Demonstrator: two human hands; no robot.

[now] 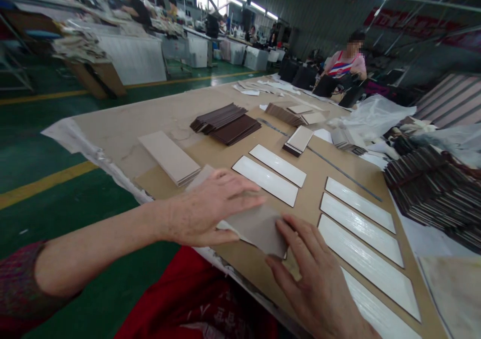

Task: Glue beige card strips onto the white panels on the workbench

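Observation:
A thin beige rectangular panel (255, 226) lies at the near edge of the table, between my two hands. A white strip shows under its left end. My left hand (210, 206) rests across the panel's left part, fingers stretched out and thumb apart along the near edge. My right hand (311, 264) grips the panel's right end, with fingertips on top and the thumb at the near corner. Just beyond lie two shiny white panels with dark edges (268, 179). More white panels (361, 229) lie in a row to the right.
A stack of beige panels (171, 156) lies left, with dark brown panels (229, 123) behind it. A small pile (299, 138) sits mid-table by a dark strip (341, 171). Dark stacked pieces (436, 194) stand right. A person in an apron (343, 63) is at the far end.

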